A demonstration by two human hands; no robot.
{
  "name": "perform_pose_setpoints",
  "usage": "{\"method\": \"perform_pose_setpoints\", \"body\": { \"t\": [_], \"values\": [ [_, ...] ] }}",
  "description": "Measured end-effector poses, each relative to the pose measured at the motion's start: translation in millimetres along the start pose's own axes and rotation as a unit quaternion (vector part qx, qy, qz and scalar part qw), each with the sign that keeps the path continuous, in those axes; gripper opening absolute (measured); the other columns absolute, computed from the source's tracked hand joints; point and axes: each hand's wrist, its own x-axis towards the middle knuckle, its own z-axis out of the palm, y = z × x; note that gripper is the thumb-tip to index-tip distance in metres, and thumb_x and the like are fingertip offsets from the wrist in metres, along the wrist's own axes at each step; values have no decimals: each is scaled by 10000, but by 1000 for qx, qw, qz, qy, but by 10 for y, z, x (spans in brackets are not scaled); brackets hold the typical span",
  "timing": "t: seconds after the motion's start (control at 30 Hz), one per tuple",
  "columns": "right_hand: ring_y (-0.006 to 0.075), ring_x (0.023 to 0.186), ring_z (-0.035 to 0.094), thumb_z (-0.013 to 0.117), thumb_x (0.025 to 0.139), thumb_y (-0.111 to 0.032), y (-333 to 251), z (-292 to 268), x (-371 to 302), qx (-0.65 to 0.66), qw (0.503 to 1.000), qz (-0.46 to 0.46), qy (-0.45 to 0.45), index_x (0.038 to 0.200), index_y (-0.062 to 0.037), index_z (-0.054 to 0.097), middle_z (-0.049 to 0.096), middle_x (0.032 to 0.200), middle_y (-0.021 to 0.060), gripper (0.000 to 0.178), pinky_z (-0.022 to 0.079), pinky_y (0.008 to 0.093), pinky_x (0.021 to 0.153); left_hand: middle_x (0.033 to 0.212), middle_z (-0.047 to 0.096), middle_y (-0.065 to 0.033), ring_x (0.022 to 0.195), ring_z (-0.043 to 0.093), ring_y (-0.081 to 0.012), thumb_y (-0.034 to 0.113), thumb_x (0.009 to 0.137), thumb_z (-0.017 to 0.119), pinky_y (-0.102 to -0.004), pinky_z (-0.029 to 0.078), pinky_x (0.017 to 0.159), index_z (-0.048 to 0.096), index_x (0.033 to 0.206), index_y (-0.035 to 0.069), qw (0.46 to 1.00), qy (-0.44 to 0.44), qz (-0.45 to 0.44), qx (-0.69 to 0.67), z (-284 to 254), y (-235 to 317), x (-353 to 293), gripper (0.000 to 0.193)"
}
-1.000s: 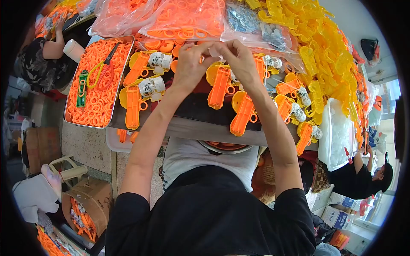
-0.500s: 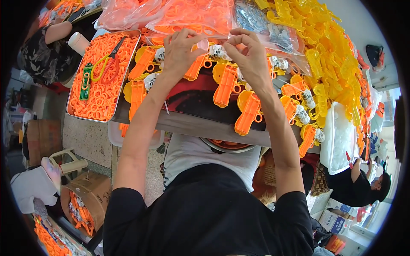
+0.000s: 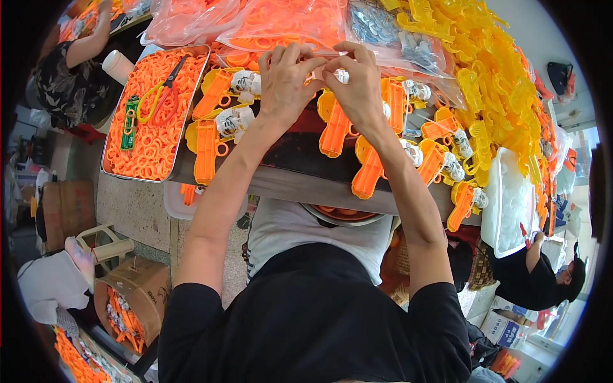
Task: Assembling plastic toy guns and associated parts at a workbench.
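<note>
My left hand (image 3: 287,86) and my right hand (image 3: 354,89) meet over the far part of the work table, fingertips almost touching. Both are closed in a pinch; what lies between the fingers is too small or hidden to name. Around and beneath them are several toy gun assemblies with orange grips, yellow bodies and white parts. One toy gun (image 3: 335,131) lies just under my right hand, and another toy gun (image 3: 370,171) is nearer me by the right wrist. Left of my left forearm rests a toy gun (image 3: 206,150) with a white printed cylinder (image 3: 234,119).
On the left, a metal tray (image 3: 137,176) of orange rings holds scissors (image 3: 153,105) and a green piece (image 3: 129,124). Behind are a bag of orange parts (image 3: 287,25) and yellow shells (image 3: 447,22). A white tub (image 3: 486,223) stands right. Co-workers (image 3: 73,83) sit on both sides.
My hands have come together, the left moving right and the right moving slightly left. The co-worker on the left has raised an arm.
</note>
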Motion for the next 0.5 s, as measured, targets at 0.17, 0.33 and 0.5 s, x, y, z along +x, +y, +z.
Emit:
{"method": "perform_pose_setpoints", "body": {
  "t": [0.17,0.33,0.5],
  "values": [
    [173,1074,559,716,867,-188,-17,-271,-188,137,982,107,-76,921,-46,718,594,1227,61,152,455,315,851,989,669,-6,989,579,-190,257,755,782,-428,313,982,748,1025,171,997,-60,-44,19,42,-193,-4,286],
    [102,886,594,676,938,-233,394,-246,-25,187,954,197,-122,1031,-12,659,662,1036,85,240,471,279,747,929,730,-46,881,640,-210,264,844,727,-409,395,944,730,1060,121,977,-167,-93,-89,-117,-188,-97,259],
    [329,938,643,711,844,-455,579,37,115,-68,974,103,-190,1118,17,623,667,1020,200,552,491,415,835,969,737,-85,830,698,-211,256,924,674,-309,543,762,690,1104,30,922,-172,-134,-320,-211,-218,-208,290]
  ]
}}
